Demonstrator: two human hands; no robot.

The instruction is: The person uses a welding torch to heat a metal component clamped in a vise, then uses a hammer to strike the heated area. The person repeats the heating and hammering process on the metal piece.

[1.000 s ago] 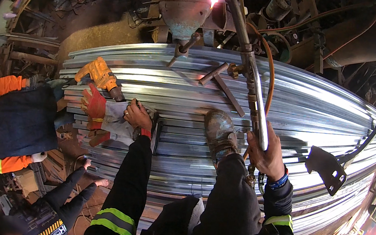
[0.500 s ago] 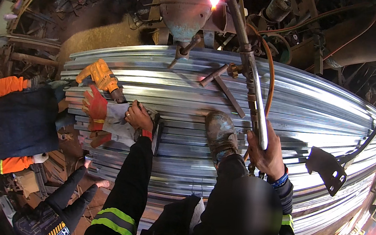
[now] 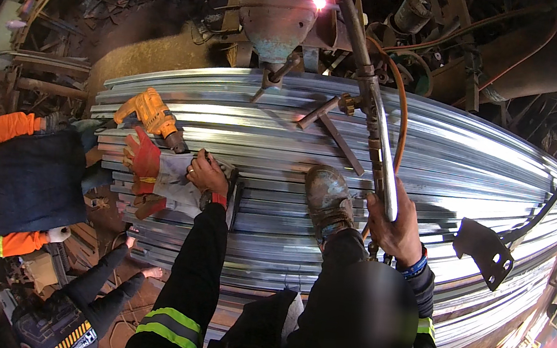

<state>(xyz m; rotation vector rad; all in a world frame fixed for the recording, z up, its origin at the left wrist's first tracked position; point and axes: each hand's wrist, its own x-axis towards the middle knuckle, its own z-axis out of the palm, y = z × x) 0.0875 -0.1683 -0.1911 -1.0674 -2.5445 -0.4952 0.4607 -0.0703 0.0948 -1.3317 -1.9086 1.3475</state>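
My right hand (image 3: 396, 226) is closed round the rear of a long cutting torch (image 3: 368, 94), its bright lever under the palm. The torch's far end reaches up beside a worn bench vise (image 3: 271, 23), where a pinkish-white glow shows at the metal. Bent over red and grey work gloves (image 3: 175, 177), my left hand (image 3: 208, 175) has its fingers drawn together round something small and dark that I cannot make out. A yellow drill (image 3: 151, 115) lies just beyond the gloves. Between torch and vise, a T-shaped hammer (image 3: 340, 143) rests on long metal bars (image 3: 266, 208).
My boot (image 3: 325, 195) stands on the bars. An orange hose (image 3: 402, 106) runs along the torch. A dark bracket with holes (image 3: 488, 253) lies right. Two people (image 3: 21, 180) are at the left. Scrap and a cylinder (image 3: 522, 62) lie beyond the vise.
The glow at the vise looks smaller and rounder. The person at the lower left has shifted downward. My hands and the torch have hardly moved.
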